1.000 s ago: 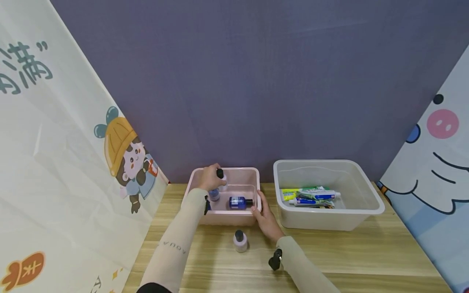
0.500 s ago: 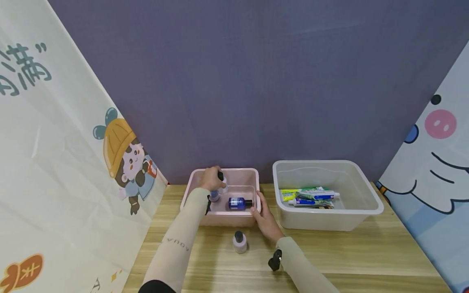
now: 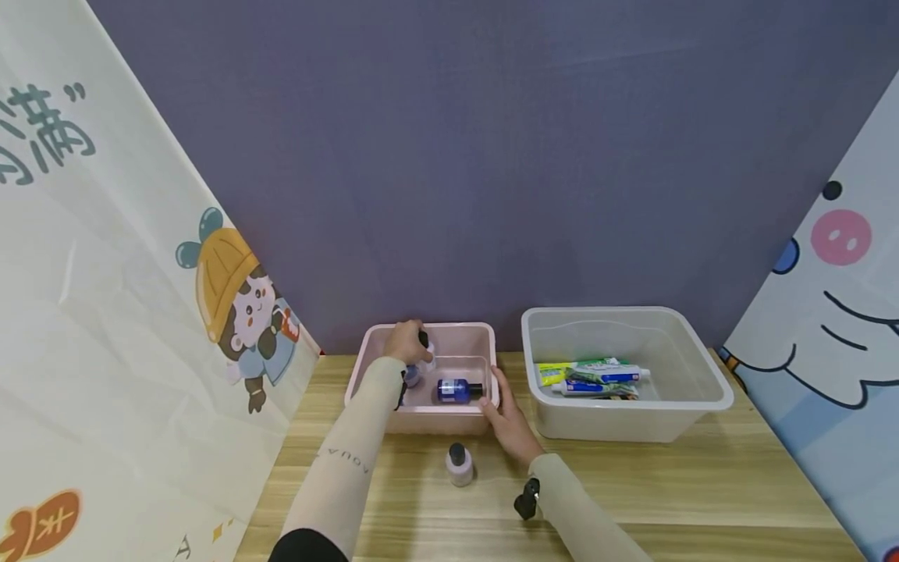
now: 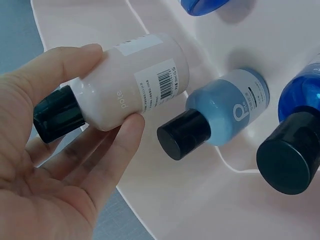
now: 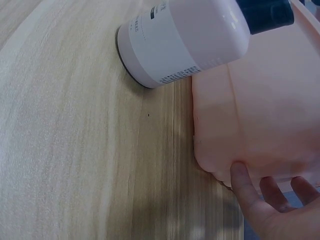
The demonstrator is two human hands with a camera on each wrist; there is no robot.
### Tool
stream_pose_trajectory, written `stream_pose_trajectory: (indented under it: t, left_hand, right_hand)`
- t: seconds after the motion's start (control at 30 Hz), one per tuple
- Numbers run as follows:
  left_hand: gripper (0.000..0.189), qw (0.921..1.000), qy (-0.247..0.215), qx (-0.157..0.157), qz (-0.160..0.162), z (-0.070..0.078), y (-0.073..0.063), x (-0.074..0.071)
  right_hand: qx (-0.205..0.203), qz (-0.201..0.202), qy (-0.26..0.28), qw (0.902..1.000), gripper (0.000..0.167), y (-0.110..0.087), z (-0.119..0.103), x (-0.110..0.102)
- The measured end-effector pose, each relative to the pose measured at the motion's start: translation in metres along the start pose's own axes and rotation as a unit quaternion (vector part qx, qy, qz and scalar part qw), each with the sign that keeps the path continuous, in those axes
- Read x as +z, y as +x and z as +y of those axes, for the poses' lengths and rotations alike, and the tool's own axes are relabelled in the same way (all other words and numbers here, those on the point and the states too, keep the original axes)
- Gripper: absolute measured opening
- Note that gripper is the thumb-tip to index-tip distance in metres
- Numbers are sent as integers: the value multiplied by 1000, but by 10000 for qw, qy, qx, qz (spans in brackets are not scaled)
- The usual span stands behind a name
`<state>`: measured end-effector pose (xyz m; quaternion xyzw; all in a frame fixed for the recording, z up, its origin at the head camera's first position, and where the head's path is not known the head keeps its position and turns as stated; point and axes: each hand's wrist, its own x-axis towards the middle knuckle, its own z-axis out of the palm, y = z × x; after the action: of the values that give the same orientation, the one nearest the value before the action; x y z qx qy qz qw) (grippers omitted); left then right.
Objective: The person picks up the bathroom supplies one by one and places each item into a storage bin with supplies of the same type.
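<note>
Left hand (image 4: 55,165) grips a pale pink bottle (image 4: 132,80) inside the pink bin (image 3: 428,421). Right hand (image 3: 509,421), fingers straight, steadies that bin's right wall. Wooden surface (image 3: 702,484); purple backdrop (image 3: 492,156) behind the bin.

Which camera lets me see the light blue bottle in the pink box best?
The left wrist view: the light blue bottle fills the picture, black cap and label clear. The head view shows only a tiny blue speck behind the left arm. The right wrist view misses it.
</note>
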<state>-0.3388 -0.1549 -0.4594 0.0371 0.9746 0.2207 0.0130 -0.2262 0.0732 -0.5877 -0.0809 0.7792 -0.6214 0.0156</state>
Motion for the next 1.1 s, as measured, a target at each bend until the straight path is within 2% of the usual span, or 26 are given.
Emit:
stream_pose_trajectory:
  t: [0.23,0.43,0.53,0.63,0.73,0.97,1.1]
  left_hand:
    - [54,9999,73,-116,-32,-1,7,4]
    - [51,9999,8,-116,-36,-1,6,5]
    - [40,10000,-15,-44,18,0,4,5]
    - [23,9997,-41,102,232,0,3,5]
    - [14,9990,-35,222,376,0,1,4]
    - [22,9998,-54,172,106,-1,-2,-1]
    - [25,9994,-102,278,161,-1,-5,-8]
  right_hand:
    - [132,-2,-30,9999,69,0,-3,0]
    - [214,-16,0,9998,69,-1,-5,-1]
    - [184,-8,-48,9998,69,-1,-5,-1]
    - [161,-8,-39,9999,69,0,-3,0]
    - [196,-2,24,9998,68,0,-2,1]
    - [240,-74,-59,9997,69,0,-2,1]
    - [297,-87,-67,9995,69,1,-3,0]
